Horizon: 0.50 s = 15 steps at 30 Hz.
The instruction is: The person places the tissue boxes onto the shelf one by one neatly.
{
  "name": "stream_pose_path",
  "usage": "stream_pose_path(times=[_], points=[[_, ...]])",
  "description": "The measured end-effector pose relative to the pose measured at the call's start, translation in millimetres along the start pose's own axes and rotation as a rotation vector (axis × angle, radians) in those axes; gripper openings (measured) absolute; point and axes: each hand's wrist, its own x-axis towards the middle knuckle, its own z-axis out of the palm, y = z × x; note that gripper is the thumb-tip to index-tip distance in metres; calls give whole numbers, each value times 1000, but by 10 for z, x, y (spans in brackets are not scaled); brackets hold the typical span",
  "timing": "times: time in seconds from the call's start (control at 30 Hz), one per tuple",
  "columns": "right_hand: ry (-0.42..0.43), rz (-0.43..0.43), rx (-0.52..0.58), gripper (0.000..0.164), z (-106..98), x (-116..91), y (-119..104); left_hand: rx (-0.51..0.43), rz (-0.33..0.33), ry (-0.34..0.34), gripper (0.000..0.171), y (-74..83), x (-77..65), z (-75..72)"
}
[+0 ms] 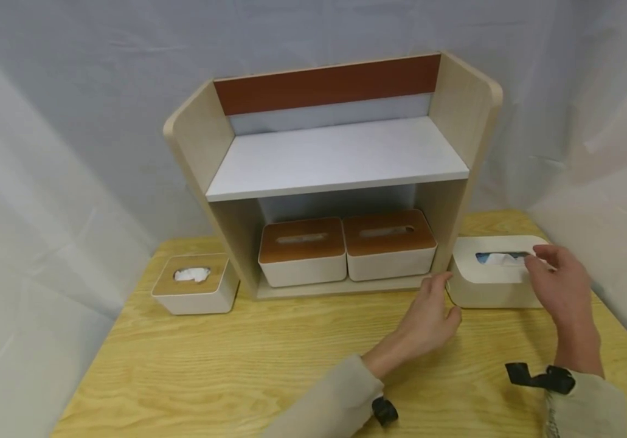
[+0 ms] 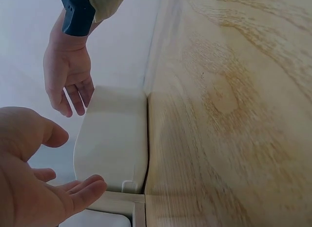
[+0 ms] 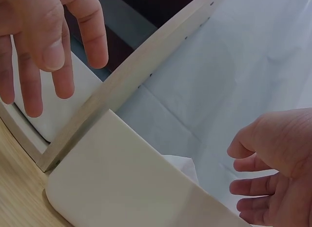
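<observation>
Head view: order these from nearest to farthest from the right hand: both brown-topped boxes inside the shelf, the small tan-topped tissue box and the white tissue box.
From the right hand:
1. White tissue box, right of the shelf.
2. Right brown-topped box, inside the shelf.
3. Left brown-topped box, also inside.
4. Small tan-topped tissue box, left of the shelf.
</observation>
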Motion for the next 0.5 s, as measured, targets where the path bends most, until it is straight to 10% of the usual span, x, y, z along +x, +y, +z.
stream_pose_path(times=[0.5], points=[[84, 11, 3, 59, -37, 55, 112, -34, -26, -27, 64, -23, 81, 87]])
